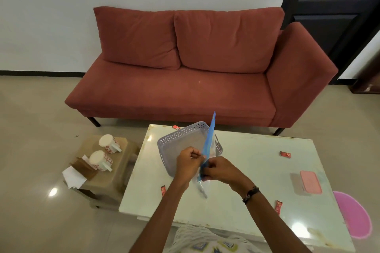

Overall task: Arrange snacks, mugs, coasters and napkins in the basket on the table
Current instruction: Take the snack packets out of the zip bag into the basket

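Observation:
A grey perforated basket (164, 144) lies on the white table (257, 166), with nothing visible inside. Above its near edge my left hand (188, 163) and my right hand (218, 169) both pinch a thin blue sheet (209, 139) that stands edge-on and points upward. Several small red snack packets lie scattered on the table, one at the right (285, 154), one at the front left (163, 190), one at the front right (278, 207). Two white mugs with red patterns (108, 142) (100, 160) lie on a low side stool, beside brown coasters (83, 168) and white napkins (73, 177).
A pink-lidded box (308, 184) sits on the table's right side. The low brown stool (115, 178) stands left of the table. A red sofa (185, 88) is behind it. A pink mat (353, 213) lies on the floor at right.

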`<move>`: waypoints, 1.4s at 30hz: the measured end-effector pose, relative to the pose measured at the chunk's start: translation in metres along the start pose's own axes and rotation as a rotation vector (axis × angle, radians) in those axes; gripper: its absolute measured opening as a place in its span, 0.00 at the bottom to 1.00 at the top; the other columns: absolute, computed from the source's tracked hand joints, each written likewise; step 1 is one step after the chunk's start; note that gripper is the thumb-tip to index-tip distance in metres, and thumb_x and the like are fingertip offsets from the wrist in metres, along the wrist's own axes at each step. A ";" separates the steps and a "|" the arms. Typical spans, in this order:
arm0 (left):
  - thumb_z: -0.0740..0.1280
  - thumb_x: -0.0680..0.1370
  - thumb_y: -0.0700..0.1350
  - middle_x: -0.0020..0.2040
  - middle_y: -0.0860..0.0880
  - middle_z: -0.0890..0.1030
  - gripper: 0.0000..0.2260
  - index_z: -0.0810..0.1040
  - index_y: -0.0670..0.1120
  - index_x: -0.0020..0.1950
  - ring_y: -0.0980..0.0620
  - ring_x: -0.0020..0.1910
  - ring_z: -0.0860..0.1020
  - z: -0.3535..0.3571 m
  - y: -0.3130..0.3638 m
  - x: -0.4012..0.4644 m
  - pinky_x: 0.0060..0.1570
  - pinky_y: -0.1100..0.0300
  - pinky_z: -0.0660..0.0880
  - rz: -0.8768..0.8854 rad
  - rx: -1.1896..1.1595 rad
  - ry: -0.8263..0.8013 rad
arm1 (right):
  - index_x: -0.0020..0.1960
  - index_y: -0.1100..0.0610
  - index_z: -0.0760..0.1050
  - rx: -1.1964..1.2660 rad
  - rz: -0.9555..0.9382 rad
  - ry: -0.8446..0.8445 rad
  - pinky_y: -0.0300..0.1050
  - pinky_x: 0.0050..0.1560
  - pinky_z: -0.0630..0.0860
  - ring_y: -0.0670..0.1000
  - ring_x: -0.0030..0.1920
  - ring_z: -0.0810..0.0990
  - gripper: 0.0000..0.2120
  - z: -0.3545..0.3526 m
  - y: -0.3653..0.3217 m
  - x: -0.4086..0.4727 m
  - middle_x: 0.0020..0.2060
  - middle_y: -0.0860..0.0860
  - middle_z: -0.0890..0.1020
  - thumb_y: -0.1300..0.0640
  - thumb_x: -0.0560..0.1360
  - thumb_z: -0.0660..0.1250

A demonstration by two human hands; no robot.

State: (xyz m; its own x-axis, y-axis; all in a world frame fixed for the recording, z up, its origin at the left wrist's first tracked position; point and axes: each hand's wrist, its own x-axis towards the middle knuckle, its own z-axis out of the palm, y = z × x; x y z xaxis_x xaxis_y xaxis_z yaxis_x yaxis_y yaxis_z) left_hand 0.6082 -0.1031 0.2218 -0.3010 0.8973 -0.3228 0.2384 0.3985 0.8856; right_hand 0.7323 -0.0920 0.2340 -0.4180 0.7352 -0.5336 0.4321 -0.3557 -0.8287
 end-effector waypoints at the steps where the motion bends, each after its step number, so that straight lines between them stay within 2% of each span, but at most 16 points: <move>1: 0.70 0.73 0.40 0.37 0.48 0.78 0.03 0.77 0.41 0.43 0.50 0.39 0.78 -0.001 0.000 0.000 0.42 0.62 0.76 -0.024 0.028 -0.046 | 0.36 0.58 0.78 0.004 -0.032 0.043 0.37 0.44 0.81 0.47 0.37 0.83 0.08 0.001 0.002 0.001 0.35 0.53 0.82 0.65 0.72 0.65; 4: 0.65 0.75 0.44 0.33 0.48 0.76 0.07 0.75 0.41 0.40 0.51 0.33 0.74 -0.009 -0.003 -0.002 0.39 0.58 0.74 -0.068 0.153 -0.196 | 0.36 0.59 0.76 -0.036 -0.069 0.149 0.41 0.46 0.79 0.47 0.36 0.82 0.06 -0.001 0.007 0.006 0.35 0.54 0.83 0.64 0.71 0.66; 7: 0.60 0.77 0.43 0.32 0.48 0.75 0.09 0.71 0.43 0.37 0.52 0.31 0.74 -0.015 0.000 -0.009 0.35 0.63 0.74 -0.032 0.206 -0.342 | 0.38 0.59 0.77 -0.063 -0.061 0.187 0.41 0.44 0.77 0.45 0.35 0.80 0.03 0.001 0.011 0.009 0.34 0.52 0.83 0.61 0.71 0.66; 9: 0.58 0.77 0.41 0.32 0.48 0.74 0.09 0.70 0.43 0.37 0.53 0.30 0.73 -0.017 0.002 -0.011 0.34 0.63 0.72 0.028 0.209 -0.350 | 0.37 0.58 0.75 -0.021 -0.036 0.153 0.37 0.39 0.74 0.45 0.33 0.77 0.06 0.004 0.008 0.004 0.33 0.50 0.80 0.60 0.72 0.64; 13: 0.58 0.78 0.41 0.31 0.48 0.74 0.12 0.70 0.45 0.34 0.54 0.28 0.72 -0.019 -0.001 -0.017 0.34 0.64 0.73 0.021 0.081 -0.355 | 0.37 0.56 0.74 0.068 -0.003 -0.077 0.36 0.35 0.67 0.44 0.30 0.69 0.13 0.003 0.003 -0.007 0.30 0.48 0.76 0.58 0.77 0.56; 18: 0.55 0.79 0.44 0.28 0.50 0.72 0.13 0.73 0.44 0.38 0.55 0.26 0.71 -0.020 -0.009 -0.026 0.30 0.64 0.71 -0.157 -0.042 -0.418 | 0.40 0.56 0.72 -0.028 -0.120 -0.045 0.34 0.36 0.67 0.43 0.31 0.69 0.12 0.011 0.011 -0.015 0.31 0.46 0.74 0.56 0.79 0.55; 22: 0.53 0.80 0.44 0.30 0.49 0.71 0.13 0.72 0.44 0.39 0.57 0.26 0.69 -0.021 -0.009 -0.025 0.31 0.66 0.70 -0.143 -0.091 -0.514 | 0.35 0.55 0.68 0.091 -0.138 0.034 0.34 0.35 0.65 0.44 0.30 0.66 0.13 0.016 0.015 -0.018 0.29 0.47 0.71 0.57 0.78 0.57; 25: 0.54 0.81 0.44 0.32 0.49 0.71 0.13 0.72 0.45 0.39 0.58 0.27 0.68 -0.020 -0.009 -0.029 0.31 0.66 0.69 -0.102 -0.146 -0.519 | 0.36 0.56 0.68 0.163 -0.101 0.047 0.35 0.34 0.65 0.45 0.30 0.65 0.13 0.011 0.013 -0.019 0.28 0.48 0.70 0.55 0.78 0.58; 29: 0.55 0.81 0.44 0.31 0.50 0.71 0.14 0.71 0.45 0.38 0.57 0.27 0.69 -0.014 -0.010 -0.036 0.31 0.66 0.69 -0.052 -0.139 -0.449 | 0.39 0.55 0.73 0.053 0.017 -0.168 0.34 0.36 0.67 0.44 0.31 0.68 0.13 -0.005 0.006 -0.026 0.31 0.48 0.74 0.50 0.78 0.58; 31: 0.55 0.81 0.44 0.30 0.50 0.70 0.14 0.70 0.44 0.37 0.57 0.27 0.68 -0.011 -0.010 -0.038 0.30 0.66 0.68 -0.027 -0.135 -0.422 | 0.39 0.55 0.72 -0.004 0.003 -0.200 0.34 0.36 0.66 0.44 0.31 0.67 0.13 -0.009 0.004 -0.029 0.32 0.48 0.73 0.50 0.78 0.58; 33: 0.55 0.82 0.43 0.28 0.52 0.71 0.14 0.70 0.44 0.37 0.57 0.26 0.68 -0.010 -0.008 -0.039 0.29 0.66 0.68 -0.019 -0.169 -0.423 | 0.38 0.55 0.71 -0.002 -0.063 -0.154 0.34 0.35 0.65 0.44 0.30 0.66 0.13 -0.009 0.004 -0.031 0.30 0.47 0.71 0.53 0.79 0.58; 36: 0.56 0.81 0.45 0.25 0.56 0.71 0.13 0.71 0.45 0.38 0.58 0.26 0.68 -0.012 -0.002 -0.038 0.29 0.67 0.68 -0.024 -0.263 -0.408 | 0.38 0.56 0.69 0.220 -0.146 -0.062 0.39 0.38 0.64 0.46 0.32 0.64 0.13 -0.001 0.005 -0.032 0.32 0.52 0.69 0.56 0.80 0.56; 39: 0.57 0.81 0.46 0.23 0.56 0.68 0.12 0.70 0.46 0.39 0.60 0.24 0.66 -0.011 0.003 -0.040 0.31 0.66 0.66 -0.028 -0.374 -0.367 | 0.38 0.57 0.69 0.415 -0.164 0.043 0.40 0.39 0.65 0.46 0.31 0.64 0.13 0.011 0.003 -0.033 0.27 0.48 0.67 0.57 0.80 0.56; 42: 0.56 0.81 0.46 0.23 0.56 0.68 0.11 0.71 0.45 0.41 0.59 0.23 0.66 -0.011 0.004 -0.042 0.31 0.67 0.66 -0.008 -0.413 -0.360 | 0.36 0.56 0.70 0.507 -0.177 0.128 0.37 0.35 0.66 0.44 0.29 0.63 0.15 0.020 0.000 -0.037 0.26 0.47 0.66 0.59 0.81 0.56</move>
State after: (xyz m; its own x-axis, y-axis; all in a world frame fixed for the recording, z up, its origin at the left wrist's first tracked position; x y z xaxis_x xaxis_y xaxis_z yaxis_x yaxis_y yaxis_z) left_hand 0.6117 -0.1413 0.2427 0.0514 0.9316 -0.3599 -0.1673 0.3633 0.9165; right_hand 0.7317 -0.1307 0.2501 -0.3349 0.8621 -0.3804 -0.0881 -0.4306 -0.8982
